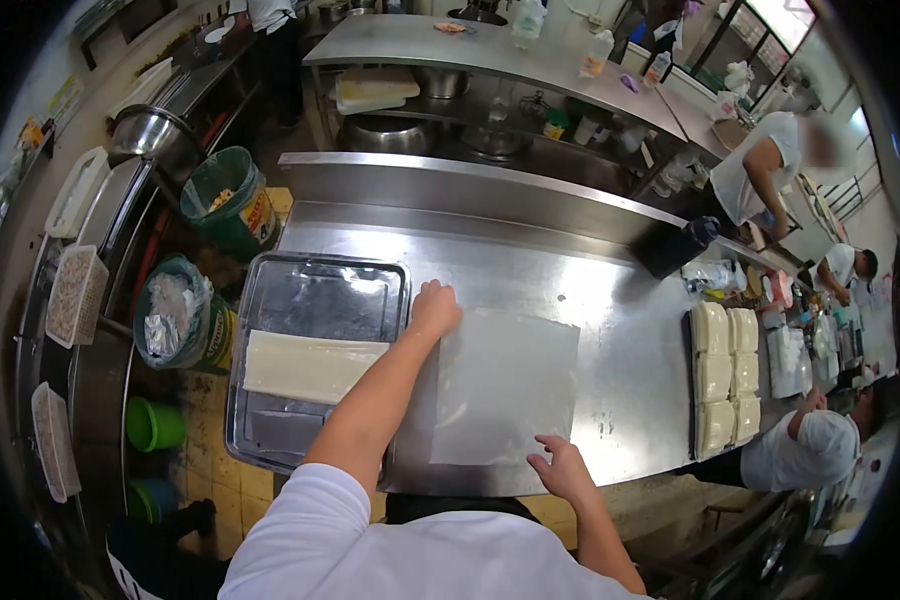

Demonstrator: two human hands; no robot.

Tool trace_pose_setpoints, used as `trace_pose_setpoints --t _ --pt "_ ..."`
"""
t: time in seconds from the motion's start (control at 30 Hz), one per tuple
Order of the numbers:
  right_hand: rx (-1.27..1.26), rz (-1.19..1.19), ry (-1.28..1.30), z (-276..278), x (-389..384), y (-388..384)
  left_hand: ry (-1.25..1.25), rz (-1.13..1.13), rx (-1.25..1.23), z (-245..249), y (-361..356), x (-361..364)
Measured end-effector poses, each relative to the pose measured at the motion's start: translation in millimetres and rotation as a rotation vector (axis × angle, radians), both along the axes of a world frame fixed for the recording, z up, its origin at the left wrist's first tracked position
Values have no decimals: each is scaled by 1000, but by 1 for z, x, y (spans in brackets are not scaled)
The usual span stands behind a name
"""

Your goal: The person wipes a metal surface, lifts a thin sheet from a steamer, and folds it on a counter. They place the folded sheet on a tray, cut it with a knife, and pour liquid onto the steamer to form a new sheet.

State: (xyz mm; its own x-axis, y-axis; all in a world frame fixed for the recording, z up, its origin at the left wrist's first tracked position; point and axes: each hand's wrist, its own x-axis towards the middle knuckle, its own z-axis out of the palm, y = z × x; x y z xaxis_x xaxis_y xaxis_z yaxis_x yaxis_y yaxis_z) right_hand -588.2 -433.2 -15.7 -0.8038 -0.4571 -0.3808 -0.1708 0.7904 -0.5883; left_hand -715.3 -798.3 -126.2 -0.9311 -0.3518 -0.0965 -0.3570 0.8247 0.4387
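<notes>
A clear plastic sheet (505, 390) lies flat on the steel table (610, 350) in front of me. My left hand (437, 307) reaches across to its far left corner, the fingers closed there; the hand covers that corner. By the near right edge of the sheet, my right hand (562, 468) has its fingers apart and holds nothing. Left of the sheet stands a tray (320, 285) with a pale, folded slab (310, 366) that looks like dough. My left forearm hides the slab's right end.
Several pale wrapped blocks (712, 378) sit in rows at the table's right end, near a dark bottle (682, 247). Lined buckets (225, 200) stand left of the table. A raised steel ledge (450, 185) runs along the back. Co-workers (805, 445) are at the right.
</notes>
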Motion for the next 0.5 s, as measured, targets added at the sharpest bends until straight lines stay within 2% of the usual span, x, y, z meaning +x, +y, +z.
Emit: trace_pose_setpoints --t 0.1,0.2,0.4,0.5 --pt "30 -30 -60 6 -12 0 -24 -39 46 -4 -1 -6" --pt "51 -25 -49 -2 -26 8 -109 15 182 7 -1 -7" --pt "3 -92 -45 -5 -59 23 -28 -133 -19 0 0 -10" --pt "-7 -100 -19 -5 -80 29 -103 -22 263 3 2 -16"
